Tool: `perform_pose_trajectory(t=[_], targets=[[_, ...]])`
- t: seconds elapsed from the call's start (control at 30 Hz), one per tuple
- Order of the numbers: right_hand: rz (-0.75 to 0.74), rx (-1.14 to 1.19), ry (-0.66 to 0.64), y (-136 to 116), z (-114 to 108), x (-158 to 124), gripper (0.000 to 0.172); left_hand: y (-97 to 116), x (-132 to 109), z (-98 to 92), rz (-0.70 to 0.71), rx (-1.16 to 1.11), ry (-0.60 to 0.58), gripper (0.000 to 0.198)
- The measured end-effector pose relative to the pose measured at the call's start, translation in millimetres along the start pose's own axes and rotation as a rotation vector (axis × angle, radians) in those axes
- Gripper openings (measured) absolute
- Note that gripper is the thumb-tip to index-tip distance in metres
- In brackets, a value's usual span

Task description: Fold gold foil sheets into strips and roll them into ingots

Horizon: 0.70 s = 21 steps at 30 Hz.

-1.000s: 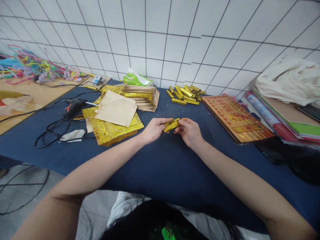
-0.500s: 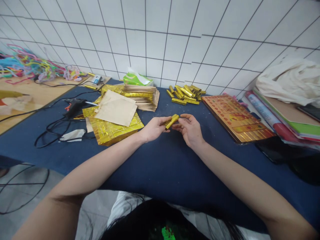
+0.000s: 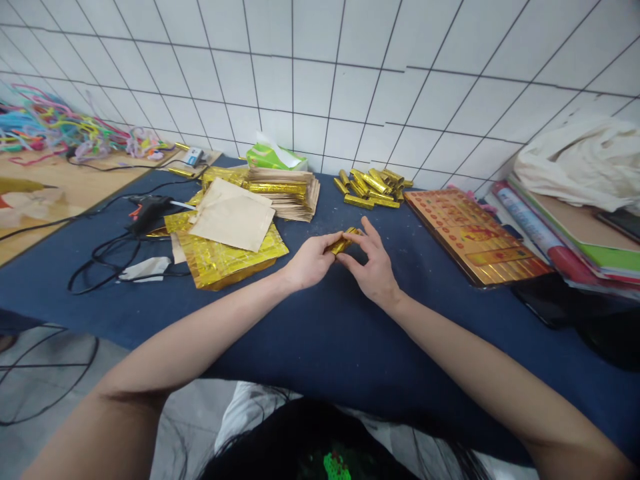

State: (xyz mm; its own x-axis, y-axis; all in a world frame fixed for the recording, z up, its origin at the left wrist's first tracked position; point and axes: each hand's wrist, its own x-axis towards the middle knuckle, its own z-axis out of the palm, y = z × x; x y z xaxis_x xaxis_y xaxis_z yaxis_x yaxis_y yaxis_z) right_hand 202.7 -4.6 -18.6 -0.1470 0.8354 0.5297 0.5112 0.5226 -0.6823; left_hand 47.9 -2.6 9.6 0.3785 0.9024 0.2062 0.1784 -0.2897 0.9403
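Note:
A small roll of gold foil paper [image 3: 342,246] is held over the blue cloth between my two hands. My left hand [image 3: 311,259] grips its left end, with the thumb along the top. My right hand [image 3: 373,263] pinches the other end between thumb and a finger, while its remaining fingers stick up. The fingers partly cover the roll. Beyond my hands lies a pile of finished-looking gold paper rolls [image 3: 375,187]. To the left are gold foil sheets [image 3: 225,263] with a plain tan sheet [image 3: 233,213] on top.
A paper stack [image 3: 287,190] and a green tissue pack [image 3: 273,157] stand near the tiled wall. A black glue gun [image 3: 150,213] with a looped cord lies at left. On the right are an orange printed pack [image 3: 477,237] and piled books [image 3: 595,233].
My right hand has moved left and closed in on the roll's right end, its fingers now covering more of it. My left hand keeps its grip in nearly the same place.

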Motion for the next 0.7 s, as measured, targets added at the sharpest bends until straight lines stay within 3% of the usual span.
perform_pose_trajectory(t=[0.23, 0.4, 0.7], targets=[[-0.251, -0.050, 0.000, -3.8, -5.0, 0.2, 0.016, 1.1, -2.2, 6.2, -0.165, -0.338, -0.021, 0.044], [-0.260, -0.039, -0.004, -8.6, -8.0, 0.8, 0.014, 7.0, -3.1, 3.8, -0.263, -0.535, -0.038, 0.040], [-0.288, -0.099, 0.023, -6.4, -6.5, 0.4, 0.014, 3.1, -1.8, -2.6, -0.300, -0.546, -0.089, 0.035]])
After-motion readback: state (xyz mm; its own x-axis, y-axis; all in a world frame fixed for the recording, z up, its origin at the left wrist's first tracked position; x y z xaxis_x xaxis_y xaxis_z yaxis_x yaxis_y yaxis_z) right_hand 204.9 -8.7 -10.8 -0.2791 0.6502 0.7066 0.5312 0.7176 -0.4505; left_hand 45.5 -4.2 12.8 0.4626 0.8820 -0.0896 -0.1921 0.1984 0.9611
